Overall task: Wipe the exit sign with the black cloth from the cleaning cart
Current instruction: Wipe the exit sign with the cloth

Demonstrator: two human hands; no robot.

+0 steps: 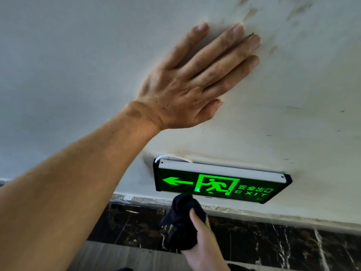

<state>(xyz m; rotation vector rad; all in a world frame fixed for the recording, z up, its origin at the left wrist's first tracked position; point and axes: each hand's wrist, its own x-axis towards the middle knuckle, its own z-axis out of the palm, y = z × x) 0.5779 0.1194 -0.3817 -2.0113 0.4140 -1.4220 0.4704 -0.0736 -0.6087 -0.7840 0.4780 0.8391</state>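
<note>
Two hands are in view, and both are yours. Your left hand (181, 83) lies flat on the wall (78, 55), palm against the paint, the four fingers (224, 49) stretched out and close together, the thumb a little apart on the lower side. It holds nothing. Around the fingertips and beyond them the wall carries grey smudges (297, 10).

Below this hand, past the wrist, the sign (220, 182) is fixed low on the same wall. It is lit green: an arrow points left, then a running figure in a door frame, then Chinese characters with the word EXIT under them. Its top edge is a pale strip, and a thin white wire (172, 157) loops out at the upper left corner. The wall just above the sign is stained brownish.

Your right hand (205, 245) comes up from the bottom edge, under the sign. It is closed around the cloth (183, 222), with the thumb pressed on top of the bunched fabric. The upper end of the cloth reaches the lower edge of the sign, under the running figure; whether it really touches there, I cannot tell. The rest of the cloth hangs down to the left of your thumb.

Behind the right hand runs a dark marble baseboard (273, 241) with white veins, and below it the floor (127, 259).
</note>
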